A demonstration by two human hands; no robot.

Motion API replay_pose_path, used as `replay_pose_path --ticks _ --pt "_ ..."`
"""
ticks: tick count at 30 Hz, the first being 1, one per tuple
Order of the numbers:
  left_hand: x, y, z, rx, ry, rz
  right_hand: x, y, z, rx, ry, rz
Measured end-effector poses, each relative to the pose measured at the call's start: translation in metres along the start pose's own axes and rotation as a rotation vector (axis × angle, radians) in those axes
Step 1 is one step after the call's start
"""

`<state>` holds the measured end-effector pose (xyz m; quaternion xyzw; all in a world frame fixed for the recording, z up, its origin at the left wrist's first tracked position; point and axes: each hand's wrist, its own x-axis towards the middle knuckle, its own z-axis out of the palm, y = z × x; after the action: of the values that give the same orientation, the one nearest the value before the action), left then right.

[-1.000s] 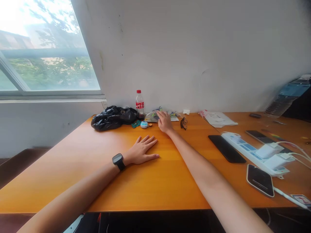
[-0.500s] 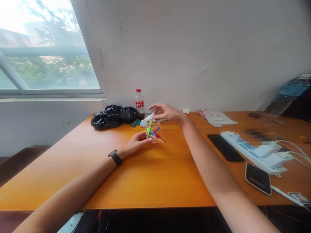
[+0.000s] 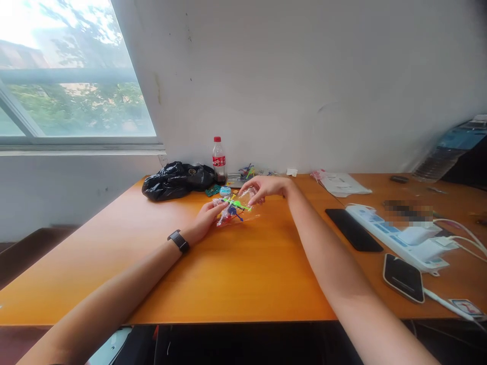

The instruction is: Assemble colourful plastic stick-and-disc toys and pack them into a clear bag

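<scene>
A clear plastic bag (image 3: 246, 215) with small green, blue, red and white plastic pieces (image 3: 233, 210) in it is held over the middle of the table. My left hand (image 3: 204, 220), with a dark band on the wrist, pinches its left side, thumb on top. From the right, my right hand (image 3: 267, 187) curls over the bag's upper right part, thumb and fingers closed on the thin film. The pieces look like small arrow-tipped and rod-like parts; their exact kind I cannot make out. Just behind lies a small round white-and-blue container (image 3: 224, 191).
Behind stand a cola bottle (image 3: 218, 161), a crumpled black bag (image 3: 178, 180) and a tray (image 3: 236, 184) with more coloured pieces. To the right lie a white power strip (image 3: 391, 235), a black slab (image 3: 353, 229), a phone (image 3: 403, 278) and a white packet (image 3: 340, 184).
The bag has turned from hanging upright to lying more level, its pieces shifting. My right hand has come down and slightly right; the tray behind now shows.
</scene>
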<state>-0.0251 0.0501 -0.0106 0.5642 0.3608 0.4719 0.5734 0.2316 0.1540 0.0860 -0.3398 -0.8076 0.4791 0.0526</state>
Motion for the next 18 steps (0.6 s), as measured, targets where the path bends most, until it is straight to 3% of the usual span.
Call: replay_pose_path --ticks 6,10,14,18 --pt "0.001 0.000 0.001 0.042 0.156 0.082 -0.020 -0.002 -0.008 -0.080 -0.042 0.170" --pt "0.004 0.003 -0.005 0.215 0.273 0.179 -0.026 0.003 -0.012 -0.101 -0.054 0.250" --pt "0.003 0.016 -0.012 0.452 0.242 0.305 -0.018 0.013 -0.012 -0.132 0.029 0.285" --pt "-0.003 0.033 -0.013 0.422 0.180 0.247 -0.006 0.012 -0.003 -0.114 0.004 0.131"
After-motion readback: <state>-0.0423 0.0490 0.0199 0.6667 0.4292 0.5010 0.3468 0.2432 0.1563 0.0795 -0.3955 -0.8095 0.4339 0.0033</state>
